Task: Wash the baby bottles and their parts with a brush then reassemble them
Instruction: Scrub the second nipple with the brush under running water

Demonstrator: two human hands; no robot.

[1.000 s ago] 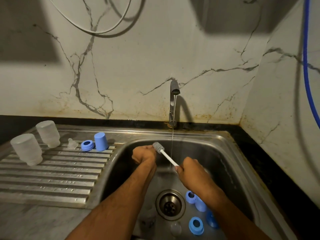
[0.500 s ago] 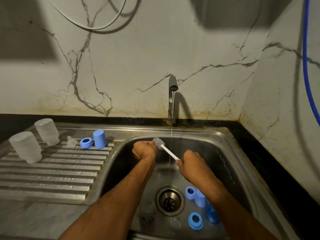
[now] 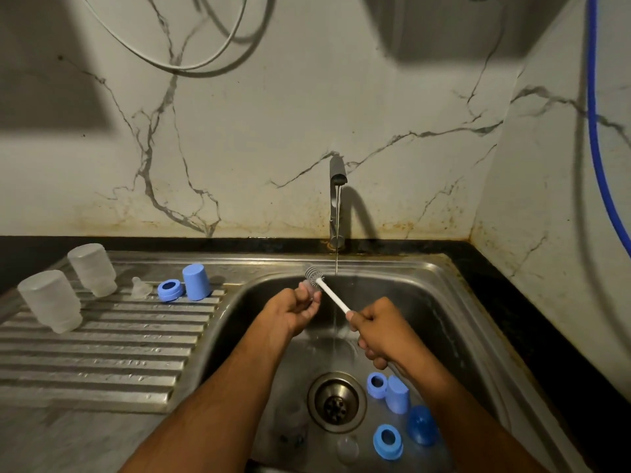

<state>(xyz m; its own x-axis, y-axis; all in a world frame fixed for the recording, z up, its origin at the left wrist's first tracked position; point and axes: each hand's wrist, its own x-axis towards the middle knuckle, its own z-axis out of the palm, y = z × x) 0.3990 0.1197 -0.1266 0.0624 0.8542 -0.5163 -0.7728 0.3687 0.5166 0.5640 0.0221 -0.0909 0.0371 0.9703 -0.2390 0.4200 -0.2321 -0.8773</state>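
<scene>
Head view shows our left fingers [image 3: 309, 295] pinching a small clear teat [image 3: 306, 287] beside the water stream so our right fingers [image 3: 367, 324], curled round the brush [image 3: 326, 288], can scrub it.

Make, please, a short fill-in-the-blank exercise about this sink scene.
1. The right hand grips the white-handled bottle brush by its ____.
2. Water runs from the grey metal ____.
3. Two frosted clear plastic bottles stand upside down on the ridged steel ____.

Missing words: handle; tap; drainboard
</scene>
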